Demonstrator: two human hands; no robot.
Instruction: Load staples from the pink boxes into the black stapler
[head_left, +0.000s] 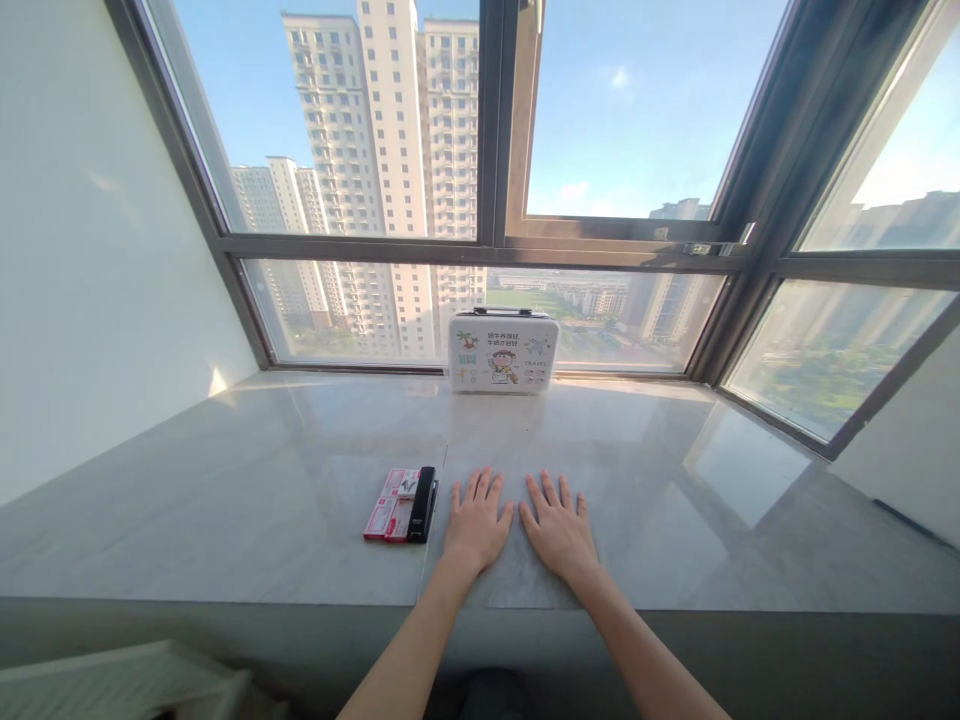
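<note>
Both palms rest flat on the grey marble-look windowsill (300, 430). My left hand (478, 525) is open with its fingers spread, holding nothing. Just to its left, without contact, lies a black stapler (423, 505). Against the stapler's left side sit small red-and-white boxes (386, 510), one with a dark picture printed on it. My right hand (557, 525) lies open beside the left, fingers apart and nothing in them. Beyond both hands, a small white carry case (504, 352) with cartoon prints and a dark top handle stands upright by the window.
Dark window frames (491, 150) with glass rise behind the sill and along its right side. A white wall (112, 250) bounds the left. The sill's front edge runs under my forearms. A pale slatted object (127, 680) sits below at lower left.
</note>
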